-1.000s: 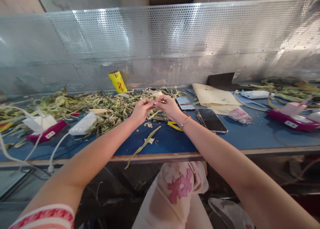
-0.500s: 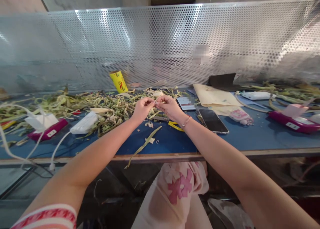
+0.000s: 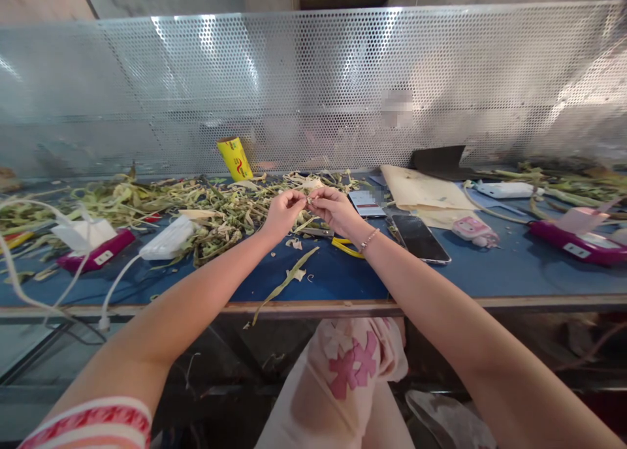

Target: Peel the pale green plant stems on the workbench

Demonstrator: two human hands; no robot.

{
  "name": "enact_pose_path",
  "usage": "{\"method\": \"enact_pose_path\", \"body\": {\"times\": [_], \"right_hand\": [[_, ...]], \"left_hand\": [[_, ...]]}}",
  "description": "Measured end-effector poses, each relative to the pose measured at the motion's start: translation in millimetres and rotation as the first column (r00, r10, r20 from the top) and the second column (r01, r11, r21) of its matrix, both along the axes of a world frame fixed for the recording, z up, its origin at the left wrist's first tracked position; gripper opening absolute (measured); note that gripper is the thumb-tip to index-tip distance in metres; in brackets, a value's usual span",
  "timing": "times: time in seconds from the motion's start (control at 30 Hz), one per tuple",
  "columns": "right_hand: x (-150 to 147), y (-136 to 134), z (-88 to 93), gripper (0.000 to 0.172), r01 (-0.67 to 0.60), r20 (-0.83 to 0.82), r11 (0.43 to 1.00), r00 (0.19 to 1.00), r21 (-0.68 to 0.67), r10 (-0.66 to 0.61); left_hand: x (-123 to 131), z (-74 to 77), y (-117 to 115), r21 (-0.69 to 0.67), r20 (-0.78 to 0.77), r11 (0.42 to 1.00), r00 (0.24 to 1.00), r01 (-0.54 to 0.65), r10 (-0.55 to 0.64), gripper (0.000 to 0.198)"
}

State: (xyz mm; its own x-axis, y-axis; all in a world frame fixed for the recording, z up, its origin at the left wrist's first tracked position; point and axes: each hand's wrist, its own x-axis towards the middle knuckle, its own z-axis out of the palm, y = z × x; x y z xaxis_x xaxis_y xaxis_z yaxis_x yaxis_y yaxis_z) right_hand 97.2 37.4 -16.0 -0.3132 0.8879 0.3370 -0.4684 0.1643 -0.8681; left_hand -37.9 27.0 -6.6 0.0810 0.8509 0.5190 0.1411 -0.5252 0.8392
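My left hand (image 3: 285, 213) and my right hand (image 3: 336, 209) meet fingertip to fingertip above the blue tabletop (image 3: 343, 279). Both are closed in a pinch around a tiny pale bit, too small to name. Just behind and to the left spreads a heap of dried, greenish plant leaves and stems (image 3: 230, 211). Below my right hand lie scissors (image 3: 349, 247) with yellow handles, their blades partly under the hand. A long dry leaf (image 3: 287, 282) and some pale scraps (image 3: 294, 243) lie nearer the table's front edge.
A yellow cylinder (image 3: 235, 158) leans by the perforated metal screen (image 3: 313, 90). At right are a phone (image 3: 420, 239), brown paper (image 3: 418, 191), a pink pouch (image 3: 474, 231) and a magenta power strip (image 3: 575, 242). On the left, cables run to another power strip (image 3: 98, 253) and a white power bank (image 3: 168, 239).
Both hands keep almost the same place, fingertips together, with only slight finger movement. The whole view has shifted a little.
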Motion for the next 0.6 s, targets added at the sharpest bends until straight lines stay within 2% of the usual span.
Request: {"method": "enact_pose_path", "body": {"times": [0.3, 0.5, 0.6], "right_hand": [[0, -7, 4.5, 0.014, -0.029, -0.037, 0.999, 0.999, 0.027, 0.03], [0, -4, 3.9, 0.013, 0.016, -0.025, 1.0, 1.0, 0.006, -0.016], [-2, 0, 1.4, 0.016, 0.073, -0.024, 0.997, 0.997, -0.01, -0.073]], "left_hand": [[1, 3.0, -2, 0.003, -0.059, 0.999, 0.998, -0.034, 0.034, 0.003], [7, -6.8, 6, -0.09, 0.199, 0.992, 0.978, 0.089, -0.07, 0.004], [10, -8.7, 7, -0.12, 0.245, 0.987, 0.967, 0.108, -0.076, 0.005]]}}
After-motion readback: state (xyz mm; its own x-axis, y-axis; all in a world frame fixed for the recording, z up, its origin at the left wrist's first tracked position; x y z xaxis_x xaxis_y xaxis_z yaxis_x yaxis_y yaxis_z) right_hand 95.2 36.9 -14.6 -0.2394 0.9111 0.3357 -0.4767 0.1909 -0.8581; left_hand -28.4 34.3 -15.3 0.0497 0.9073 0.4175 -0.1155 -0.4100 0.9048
